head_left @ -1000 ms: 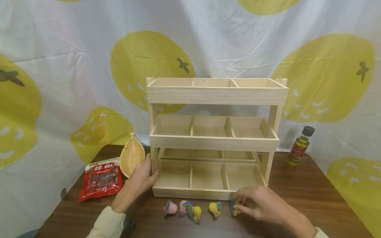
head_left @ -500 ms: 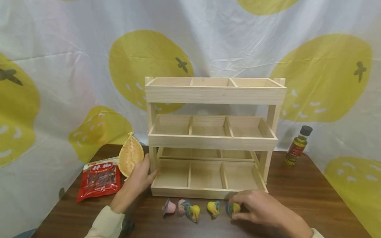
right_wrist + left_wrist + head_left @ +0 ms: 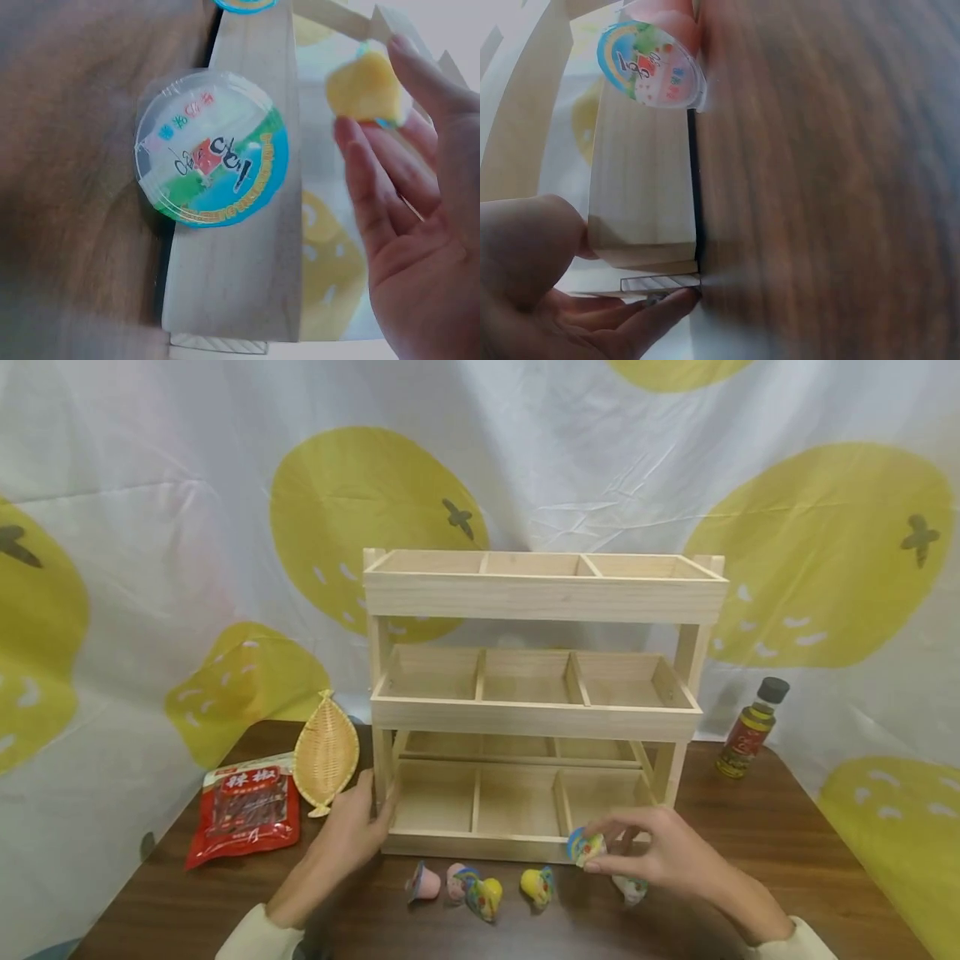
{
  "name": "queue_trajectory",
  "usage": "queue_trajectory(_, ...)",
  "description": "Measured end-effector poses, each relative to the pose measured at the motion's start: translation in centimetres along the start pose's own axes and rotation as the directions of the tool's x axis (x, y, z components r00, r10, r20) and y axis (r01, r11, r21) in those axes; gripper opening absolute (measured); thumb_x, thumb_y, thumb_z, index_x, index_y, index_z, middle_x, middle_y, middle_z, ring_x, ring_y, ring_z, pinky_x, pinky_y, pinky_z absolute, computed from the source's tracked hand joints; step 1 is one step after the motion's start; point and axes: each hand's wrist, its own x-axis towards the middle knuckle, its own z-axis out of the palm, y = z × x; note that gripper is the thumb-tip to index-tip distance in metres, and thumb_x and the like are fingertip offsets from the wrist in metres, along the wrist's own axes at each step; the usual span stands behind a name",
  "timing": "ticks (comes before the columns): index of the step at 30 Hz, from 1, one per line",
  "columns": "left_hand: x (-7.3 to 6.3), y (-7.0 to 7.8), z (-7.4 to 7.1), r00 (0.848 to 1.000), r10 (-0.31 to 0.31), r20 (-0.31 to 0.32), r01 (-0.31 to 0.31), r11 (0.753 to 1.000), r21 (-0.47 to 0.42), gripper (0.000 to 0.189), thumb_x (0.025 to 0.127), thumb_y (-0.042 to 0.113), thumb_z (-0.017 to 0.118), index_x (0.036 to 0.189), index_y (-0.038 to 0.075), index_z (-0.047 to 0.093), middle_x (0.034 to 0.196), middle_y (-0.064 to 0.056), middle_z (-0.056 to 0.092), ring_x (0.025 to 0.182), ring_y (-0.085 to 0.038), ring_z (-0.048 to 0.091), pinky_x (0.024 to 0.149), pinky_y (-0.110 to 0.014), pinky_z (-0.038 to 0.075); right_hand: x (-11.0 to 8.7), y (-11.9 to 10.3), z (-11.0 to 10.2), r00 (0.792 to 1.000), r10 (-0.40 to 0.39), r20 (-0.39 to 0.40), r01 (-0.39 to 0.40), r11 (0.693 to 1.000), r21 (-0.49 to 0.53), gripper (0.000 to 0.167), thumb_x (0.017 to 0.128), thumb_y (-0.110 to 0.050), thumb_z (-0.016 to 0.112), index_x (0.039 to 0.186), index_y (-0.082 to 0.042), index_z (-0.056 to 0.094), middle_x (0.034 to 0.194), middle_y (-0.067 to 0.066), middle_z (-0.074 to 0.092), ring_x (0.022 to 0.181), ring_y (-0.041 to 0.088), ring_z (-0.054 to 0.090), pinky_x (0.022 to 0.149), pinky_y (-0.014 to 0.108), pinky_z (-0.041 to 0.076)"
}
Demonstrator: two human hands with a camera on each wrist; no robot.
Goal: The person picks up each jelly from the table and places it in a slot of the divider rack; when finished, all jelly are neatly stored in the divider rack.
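Observation:
A three-tier wooden rack (image 3: 536,722), each tier split into compartments, stands on the table. My left hand (image 3: 348,827) holds its lower left corner, the thumb in front and the fingers along the outer side in the left wrist view. Raised at the right end of the bottom tray's front board, a yellow jelly cup (image 3: 364,86) is pinched between thumb and fingertips of my right hand (image 3: 660,852). Below that hand lies a pale jelly cup (image 3: 632,888), partly hidden. A pink jelly cup (image 3: 426,883) and several others, including a yellow jelly cup (image 3: 535,887), lie before the rack.
Left of the rack are a red food packet (image 3: 251,810) and a leaf-shaped wicker basket (image 3: 326,752). A dark-capped bottle (image 3: 750,731) stands at the back right. A lemon-print cloth (image 3: 585,460) hangs behind the table.
My right hand has picked the yellow jelly cup off the table and lifted it to the bottom tray's front board, uncovering the pale cup. My left hand stays on the rack.

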Motion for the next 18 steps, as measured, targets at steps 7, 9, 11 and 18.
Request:
queue_trajectory(7, -0.3, 0.9, -1.0, 0.992, -0.113, 0.057, 0.111, 0.993, 0.033, 0.030, 0.107, 0.027, 0.066, 0.120, 0.000, 0.062, 0.088, -0.013, 0.071, 0.079, -0.026, 0.067, 0.066, -0.049, 0.055, 2.0, 1.4, 0.3, 0.967, 0.220, -0.130, -0.223, 0.975, -0.005, 0.028, 0.089, -0.031, 0.092, 0.112, -0.022, 0.079, 0.090, -0.013, 0.078, 0.074, 0.003, 0.072, 0.069, 0.027, 0.061)
queue_trajectory(9, -0.4, 1.2, -1.2, 0.988, -0.139, 0.068, 0.137, 0.990, 0.039, 0.030, 0.107, 0.028, 0.066, 0.121, 0.001, 0.064, 0.090, -0.013, 0.072, 0.083, -0.027, 0.069, 0.071, -0.052, 0.057, 2.5, 1.8, 0.6, 0.952, 0.282, -0.118, -0.284, 0.959, 0.000, 0.032, 0.090, -0.035, 0.090, 0.115, -0.019, 0.078, 0.092, -0.010, 0.079, 0.074, 0.005, 0.073, 0.069, 0.027, 0.061)
queue_trajectory(11, -0.5, 0.6, -0.9, 0.991, -0.118, 0.066, 0.115, 0.992, 0.046, 0.031, 0.108, 0.030, 0.065, 0.119, 0.001, 0.065, 0.090, -0.012, 0.071, 0.083, -0.028, 0.070, 0.070, -0.052, 0.056, 2.9, 2.3, 0.9, 0.940, 0.324, -0.105, -0.326, 0.945, -0.007, 0.038, 0.092, -0.039, 0.088, 0.119, -0.015, 0.077, 0.095, -0.007, 0.080, 0.075, 0.006, 0.074, 0.068, 0.027, 0.061)
queue_trajectory(18, -0.3, 1.6, -1.5, 0.979, -0.167, 0.115, 0.164, 0.986, 0.039, 0.023, 0.107, 0.019, 0.066, 0.123, 0.002, 0.067, 0.097, -0.015, 0.074, 0.096, -0.033, 0.074, 0.081, -0.055, 0.058, 3.1, 3.5, 1.1, 0.924, 0.377, -0.055, -0.379, 0.925, -0.025, 0.050, 0.096, -0.038, 0.084, 0.136, -0.011, 0.071, 0.107, 0.002, 0.081, 0.079, 0.008, 0.075, 0.065, 0.026, 0.060)
